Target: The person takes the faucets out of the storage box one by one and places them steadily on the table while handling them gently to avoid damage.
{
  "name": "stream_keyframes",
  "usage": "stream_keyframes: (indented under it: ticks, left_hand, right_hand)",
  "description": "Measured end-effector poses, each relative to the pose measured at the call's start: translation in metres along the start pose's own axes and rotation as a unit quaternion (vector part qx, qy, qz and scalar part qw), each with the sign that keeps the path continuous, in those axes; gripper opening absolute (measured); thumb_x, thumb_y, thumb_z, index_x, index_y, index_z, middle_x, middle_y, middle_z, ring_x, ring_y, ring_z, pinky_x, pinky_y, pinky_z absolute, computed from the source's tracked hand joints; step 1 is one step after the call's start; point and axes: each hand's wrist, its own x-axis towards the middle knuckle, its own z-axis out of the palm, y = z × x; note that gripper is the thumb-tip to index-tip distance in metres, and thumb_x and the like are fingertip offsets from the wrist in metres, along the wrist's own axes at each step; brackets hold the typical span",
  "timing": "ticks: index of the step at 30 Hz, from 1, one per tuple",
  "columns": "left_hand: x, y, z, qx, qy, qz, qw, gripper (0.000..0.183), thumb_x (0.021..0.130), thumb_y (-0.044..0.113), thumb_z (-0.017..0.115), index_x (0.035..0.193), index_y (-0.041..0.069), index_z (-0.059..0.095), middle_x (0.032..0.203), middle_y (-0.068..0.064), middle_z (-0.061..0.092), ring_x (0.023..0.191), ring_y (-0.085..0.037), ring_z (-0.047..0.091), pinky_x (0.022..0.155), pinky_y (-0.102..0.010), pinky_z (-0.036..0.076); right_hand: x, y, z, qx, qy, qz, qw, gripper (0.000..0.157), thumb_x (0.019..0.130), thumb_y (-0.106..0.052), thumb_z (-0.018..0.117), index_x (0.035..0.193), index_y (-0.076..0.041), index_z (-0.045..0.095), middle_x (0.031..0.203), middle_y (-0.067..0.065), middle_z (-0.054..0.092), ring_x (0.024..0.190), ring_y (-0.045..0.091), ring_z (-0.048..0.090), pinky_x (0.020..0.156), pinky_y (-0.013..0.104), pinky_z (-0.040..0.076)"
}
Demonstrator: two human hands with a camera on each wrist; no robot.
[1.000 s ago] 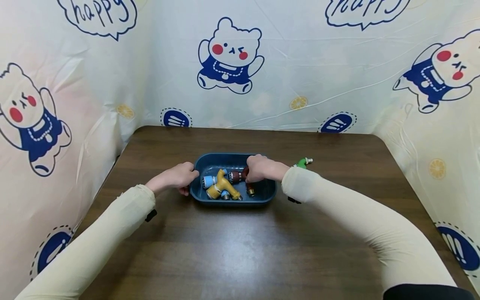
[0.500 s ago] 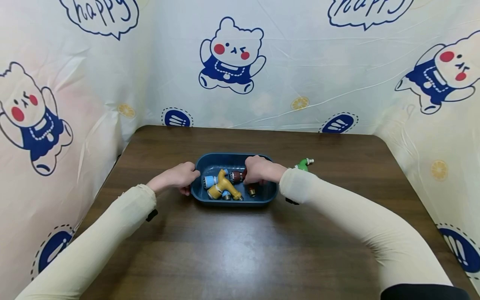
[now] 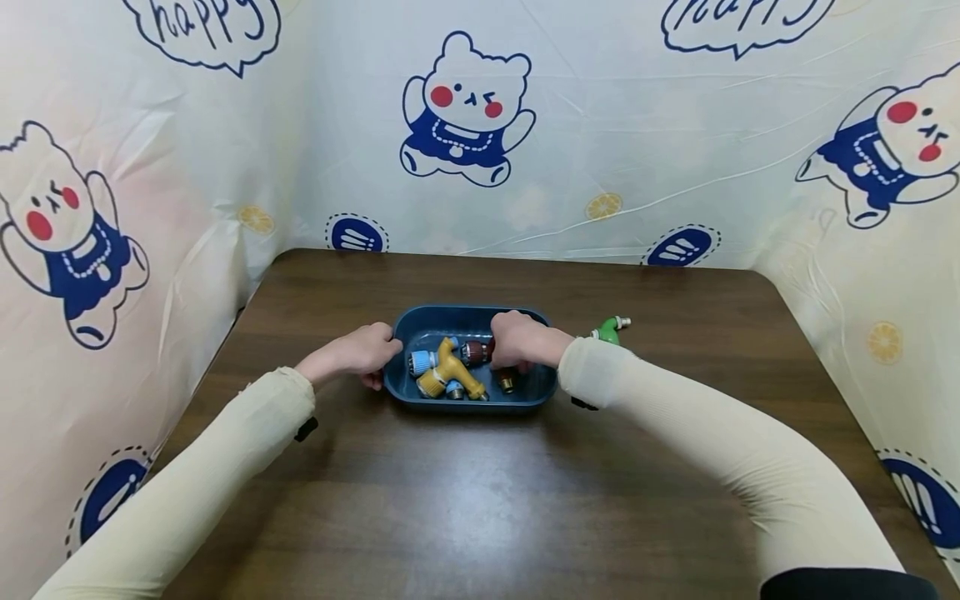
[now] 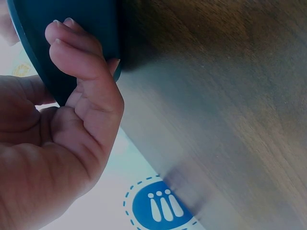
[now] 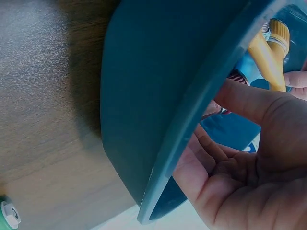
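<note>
A dark blue plastic basin [image 3: 468, 406] stands on the table, with my left hand [image 3: 363, 350] gripping its left end. In the left wrist view, the thumb and curled fingers [image 4: 81, 67] pinch the basin's wall. My right hand [image 3: 517, 340] reaches inside at the right end and holds a dark red pipe fitting [image 3: 474, 353], mostly hidden under the hand; its brass-coloured end [image 3: 507, 381] shows below the fingers. To its left lie a yellow Y-shaped fitting [image 3: 452, 367] with a ribbed collar and a light blue fitting [image 3: 422, 362], partly under the yellow one.
A green fitting [image 3: 609, 330] with a metal tip lies on the table right of the basin, partly behind the right sleeve. The brown wooden table [image 3: 465, 500] meets a printed cloth backdrop [image 3: 570, 125] at the back and sides.
My right hand has shifted slightly left within the basin, and the dark red fitting's end has turned a little. My left hand keeps its hold; the whole view has drifted slightly.
</note>
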Motion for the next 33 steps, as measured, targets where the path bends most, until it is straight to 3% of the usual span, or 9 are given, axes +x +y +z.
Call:
stream_keyframes:
  ticks: [3,5,12,19,24,26,30,31,33]
  left_hand:
    - [0.033,-0.043,-0.002,-0.013,-0.009,0.022,0.9996,0.033,0.113,0.029,0.043,0.105,-0.001,0.056,0.074,-0.017,0.067,0.060,-0.029,0.072,0.054,-0.040,0.062]
    - [0.047,-0.060,-0.002,-0.033,-0.013,0.023,0.9991,0.037,0.112,0.034,0.045,0.106,0.000,0.057,0.076,-0.019,0.069,0.061,-0.033,0.072,0.055,-0.043,0.063]
    - [0.059,-0.071,-0.003,-0.056,-0.009,-0.002,0.9984,0.034,0.109,0.029,0.047,0.107,-0.003,0.058,0.079,-0.026,0.070,0.065,-0.041,0.074,0.060,-0.052,0.064]
    - [0.045,-0.051,0.000,-0.035,0.000,-0.009,0.9994,0.032,0.111,0.027,0.043,0.106,-0.001,0.057,0.076,-0.021,0.070,0.062,-0.036,0.073,0.056,-0.046,0.063]
    - [0.000,0.003,0.000,0.001,-0.002,-0.006,1.0000,0.030,0.113,0.021,0.040,0.110,-0.005,0.055,0.078,-0.018,0.067,0.061,-0.028,0.072,0.058,-0.039,0.063]
    - [-0.006,0.005,0.000,0.002,-0.009,0.020,0.9997,0.032,0.113,0.023,0.040,0.109,-0.005,0.054,0.076,-0.015,0.065,0.058,-0.024,0.070,0.055,-0.035,0.062]
    - [-0.012,0.011,-0.001,0.002,-0.009,0.020,0.9998,0.032,0.113,0.023,0.040,0.109,-0.006,0.054,0.075,-0.015,0.065,0.058,-0.023,0.070,0.055,-0.035,0.062]
    - [-0.007,0.005,-0.001,0.002,-0.010,0.030,0.9995,0.033,0.113,0.023,0.040,0.106,-0.006,0.054,0.073,-0.014,0.064,0.057,-0.023,0.070,0.053,-0.034,0.061]
    - [-0.012,0.014,-0.001,0.010,-0.006,0.004,0.9999,0.030,0.113,0.019,0.040,0.108,-0.007,0.054,0.077,-0.018,0.066,0.061,-0.027,0.072,0.058,-0.038,0.063]
  right_hand:
    - [-0.001,0.000,0.000,0.004,0.001,0.001,1.000,0.018,0.097,-0.019,0.077,0.097,-0.004,0.069,0.081,0.011,0.071,0.072,0.027,0.076,0.069,0.039,0.065]
    - [-0.001,0.000,0.000,0.005,0.001,0.002,1.000,0.016,0.097,-0.018,0.077,0.097,-0.004,0.069,0.081,0.011,0.071,0.071,0.026,0.075,0.069,0.038,0.064]
    - [0.000,0.002,0.002,0.009,0.001,0.006,1.000,0.012,0.098,-0.014,0.075,0.098,-0.004,0.068,0.083,0.011,0.071,0.069,0.024,0.075,0.067,0.036,0.064]
    - [0.000,0.003,0.002,0.011,0.003,0.007,1.000,0.012,0.098,-0.014,0.076,0.098,-0.004,0.068,0.083,0.012,0.071,0.068,0.024,0.075,0.067,0.035,0.064]
    - [-0.001,0.003,0.002,0.018,0.005,0.009,1.000,0.012,0.098,-0.013,0.074,0.099,-0.004,0.068,0.084,0.013,0.071,0.068,0.024,0.075,0.068,0.035,0.064]
    - [-0.002,0.004,0.002,0.018,0.005,0.008,1.000,0.011,0.098,-0.013,0.074,0.099,-0.004,0.068,0.084,0.012,0.071,0.068,0.024,0.075,0.068,0.036,0.064]
    - [-0.002,0.005,0.002,0.017,0.011,0.003,1.000,0.010,0.098,-0.013,0.074,0.098,-0.004,0.069,0.081,0.011,0.071,0.067,0.024,0.074,0.066,0.035,0.064]
    - [-0.003,0.005,0.002,0.017,0.013,0.001,1.000,0.010,0.098,-0.013,0.075,0.097,-0.004,0.070,0.080,0.011,0.071,0.066,0.023,0.074,0.066,0.035,0.064]
    - [-0.003,0.006,0.001,0.016,0.017,-0.003,1.000,0.009,0.097,-0.013,0.075,0.097,-0.004,0.070,0.079,0.010,0.071,0.065,0.023,0.074,0.064,0.035,0.064]
